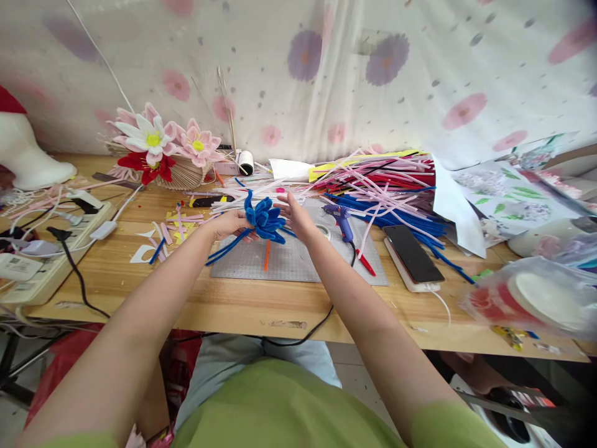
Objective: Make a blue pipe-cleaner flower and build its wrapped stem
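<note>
Blue pipe-cleaner flower [263, 219], grey cutting mat [298, 258]

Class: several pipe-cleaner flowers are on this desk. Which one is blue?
The blue flower held in the left hand; the flowers in the basket are pink, white and red.

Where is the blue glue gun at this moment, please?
The blue glue gun lies on the grey cutting mat, just right of the right hand, left of the phone.

A cutting mat [298, 258] lies mid-frame on the tabletop [242, 305], with a glue gun [342, 221] and a phone [413, 252] at its right. A power strip [51, 249] lies at the left edge. A basket [180, 174] stands upper left, and a heap of pipe cleaners [387, 186] lies behind the mat to the right.
</note>
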`<action>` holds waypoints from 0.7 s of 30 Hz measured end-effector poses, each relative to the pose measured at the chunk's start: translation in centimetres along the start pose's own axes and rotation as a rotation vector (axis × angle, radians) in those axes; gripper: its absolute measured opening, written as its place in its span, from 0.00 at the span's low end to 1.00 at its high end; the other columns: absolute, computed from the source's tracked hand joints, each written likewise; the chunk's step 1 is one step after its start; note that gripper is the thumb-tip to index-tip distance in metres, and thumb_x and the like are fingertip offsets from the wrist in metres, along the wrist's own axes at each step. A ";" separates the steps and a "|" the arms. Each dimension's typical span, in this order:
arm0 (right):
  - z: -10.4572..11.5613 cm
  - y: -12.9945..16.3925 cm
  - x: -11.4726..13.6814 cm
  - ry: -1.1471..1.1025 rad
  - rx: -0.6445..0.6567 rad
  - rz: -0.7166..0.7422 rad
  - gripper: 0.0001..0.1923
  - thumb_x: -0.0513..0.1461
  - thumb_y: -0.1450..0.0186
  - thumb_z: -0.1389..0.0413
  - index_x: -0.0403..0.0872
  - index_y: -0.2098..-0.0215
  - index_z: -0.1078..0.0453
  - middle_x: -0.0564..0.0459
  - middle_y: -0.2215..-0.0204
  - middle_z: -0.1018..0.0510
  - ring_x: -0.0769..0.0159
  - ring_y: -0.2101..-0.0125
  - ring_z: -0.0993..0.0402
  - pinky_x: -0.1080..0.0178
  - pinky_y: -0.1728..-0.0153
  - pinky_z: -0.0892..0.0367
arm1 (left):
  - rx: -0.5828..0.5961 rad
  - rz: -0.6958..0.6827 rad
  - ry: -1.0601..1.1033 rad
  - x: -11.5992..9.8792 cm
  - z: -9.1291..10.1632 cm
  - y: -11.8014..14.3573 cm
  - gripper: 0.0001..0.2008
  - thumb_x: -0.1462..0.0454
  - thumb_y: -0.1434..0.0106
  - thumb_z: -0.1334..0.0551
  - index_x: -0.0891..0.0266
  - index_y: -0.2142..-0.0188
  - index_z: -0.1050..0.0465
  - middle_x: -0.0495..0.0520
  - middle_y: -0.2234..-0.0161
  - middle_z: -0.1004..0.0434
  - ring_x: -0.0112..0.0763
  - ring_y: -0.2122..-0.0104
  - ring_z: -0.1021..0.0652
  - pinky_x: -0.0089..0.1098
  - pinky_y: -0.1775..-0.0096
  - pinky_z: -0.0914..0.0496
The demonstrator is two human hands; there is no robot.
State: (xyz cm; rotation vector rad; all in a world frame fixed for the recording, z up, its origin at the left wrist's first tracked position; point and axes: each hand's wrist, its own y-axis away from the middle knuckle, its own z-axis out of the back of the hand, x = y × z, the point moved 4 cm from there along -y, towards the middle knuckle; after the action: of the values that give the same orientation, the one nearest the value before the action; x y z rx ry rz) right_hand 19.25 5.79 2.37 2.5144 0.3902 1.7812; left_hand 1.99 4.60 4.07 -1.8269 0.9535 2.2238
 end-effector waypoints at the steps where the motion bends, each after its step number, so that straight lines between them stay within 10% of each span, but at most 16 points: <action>1: 0.1 -0.1 -0.5 -0.030 -0.015 -0.055 0.25 0.57 0.41 0.54 0.51 0.57 0.32 0.52 0.62 0.24 0.67 0.63 0.28 0.62 0.61 0.35 | -0.016 0.001 0.037 0.0 0.0 0.0 0.14 0.59 0.60 0.31 0.65 0.74 0.26 0.58 0.73 0.22 0.38 0.72 0.21 0.33 0.72 0.27; 13: -1.3 -1.5 -0.9 -0.144 -0.166 -0.287 0.26 0.54 0.39 0.56 0.43 0.53 0.37 0.50 0.73 0.30 0.68 0.78 0.32 0.63 0.77 0.35 | -0.303 0.179 0.052 0.1 -0.4 -0.8 0.07 0.65 0.57 0.35 0.65 0.77 0.30 0.55 0.76 0.24 0.35 0.74 0.22 0.28 0.75 0.29; 21: -1.5 -0.4 -1.2 -0.240 -0.247 0.042 0.32 0.57 0.46 0.49 0.54 0.48 0.44 0.52 0.57 0.32 0.67 0.61 0.31 0.64 0.67 0.33 | -0.329 0.156 0.406 0.6 -1.2 -0.8 0.03 0.66 0.51 0.41 0.64 0.74 0.31 0.52 0.77 0.25 0.30 0.74 0.22 0.26 0.76 0.29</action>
State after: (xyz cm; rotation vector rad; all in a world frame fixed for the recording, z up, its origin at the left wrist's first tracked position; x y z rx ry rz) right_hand 17.39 5.72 1.77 2.5313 0.1009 1.4136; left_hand 3.23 4.41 3.16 -2.5021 0.8471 2.2529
